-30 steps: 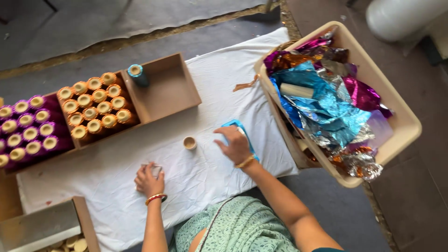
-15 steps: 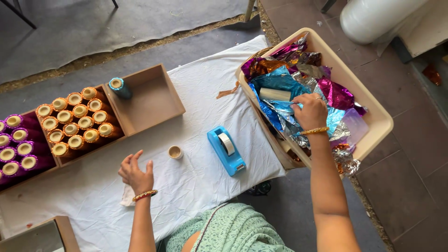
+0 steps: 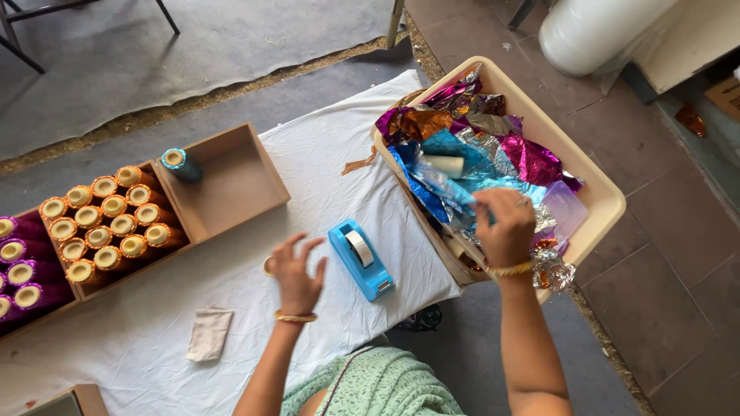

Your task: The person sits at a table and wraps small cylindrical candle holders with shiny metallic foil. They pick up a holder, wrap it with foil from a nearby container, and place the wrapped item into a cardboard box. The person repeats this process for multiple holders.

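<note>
The right hand [image 3: 505,227] reaches into the beige tub [image 3: 593,173] at about three o'clock from the person, its fingers pinched together on a sheet of blue foil [image 3: 451,189] on top of the crumpled foils, so the grip seems meant to peel off one sheet. The left hand [image 3: 297,273] hovers with fingers spread and empty over the white cloth [image 3: 324,146], partly hiding a small tan spool [image 3: 267,266] at its ten o'clock. The blue tape dispenser [image 3: 361,258] stands just at its three o'clock, between the two hands.
</note>
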